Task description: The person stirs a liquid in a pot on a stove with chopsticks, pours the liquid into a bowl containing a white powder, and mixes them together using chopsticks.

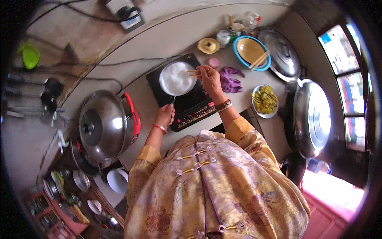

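A small round pan (178,78) filled with white, frothy or steaming liquid stands on a black induction cooktop (156,73). Its thin handle points towards me, and my left hand (166,115) is closed around the end of it. My right hand (210,80) grips a pair of wooden chopsticks (193,72). Their tips reach over the pan's right rim; whether they dip into the liquid is unclear. Red lights glow on the cooktop's control panel (195,116). Right of my right hand lies a crumpled purple cloth (231,79).
A plate of yellow-green food (264,101) and a blue basin (238,55) holding a tan bowl with chopsticks across it stand to the right. Large lidded pots (315,119) flank the far right. A lidded wok (103,125) stands left. A power cord (143,59) runs behind the cooktop.
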### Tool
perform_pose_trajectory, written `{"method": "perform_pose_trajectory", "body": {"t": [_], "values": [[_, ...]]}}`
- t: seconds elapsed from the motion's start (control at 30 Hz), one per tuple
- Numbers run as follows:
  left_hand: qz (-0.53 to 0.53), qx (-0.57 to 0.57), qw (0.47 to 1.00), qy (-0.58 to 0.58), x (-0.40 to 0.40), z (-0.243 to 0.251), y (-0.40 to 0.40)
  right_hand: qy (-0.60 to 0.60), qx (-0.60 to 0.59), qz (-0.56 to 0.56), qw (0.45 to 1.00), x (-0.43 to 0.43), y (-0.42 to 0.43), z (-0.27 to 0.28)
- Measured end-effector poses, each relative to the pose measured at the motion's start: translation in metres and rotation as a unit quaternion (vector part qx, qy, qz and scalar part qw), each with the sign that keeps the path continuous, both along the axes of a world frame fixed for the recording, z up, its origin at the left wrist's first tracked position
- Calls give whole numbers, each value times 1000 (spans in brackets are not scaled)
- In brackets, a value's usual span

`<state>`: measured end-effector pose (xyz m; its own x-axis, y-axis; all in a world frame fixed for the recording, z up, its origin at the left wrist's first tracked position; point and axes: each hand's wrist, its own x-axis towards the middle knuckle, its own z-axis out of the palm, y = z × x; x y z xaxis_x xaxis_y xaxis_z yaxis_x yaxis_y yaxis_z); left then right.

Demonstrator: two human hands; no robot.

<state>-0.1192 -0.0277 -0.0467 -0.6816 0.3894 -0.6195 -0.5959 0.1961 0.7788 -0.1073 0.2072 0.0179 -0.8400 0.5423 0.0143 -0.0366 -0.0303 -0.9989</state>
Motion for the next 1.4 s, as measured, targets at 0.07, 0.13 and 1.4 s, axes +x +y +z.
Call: {"method": "perform_pose_trajectory", "body": {"t": [0.07, 0.13, 1.4], "values": [[-37, -13, 999, 6, -2, 1, 2, -16, -77, 37, 996, -6, -9, -20], [-19, -23, 1000, 1, -2, 6, 2, -73, -80, 94, 990, -3, -1, -9], [-59, 7, 981, 185, 41, 167, -51, 26, -20, 104, 994, 56, -30, 130]]}}
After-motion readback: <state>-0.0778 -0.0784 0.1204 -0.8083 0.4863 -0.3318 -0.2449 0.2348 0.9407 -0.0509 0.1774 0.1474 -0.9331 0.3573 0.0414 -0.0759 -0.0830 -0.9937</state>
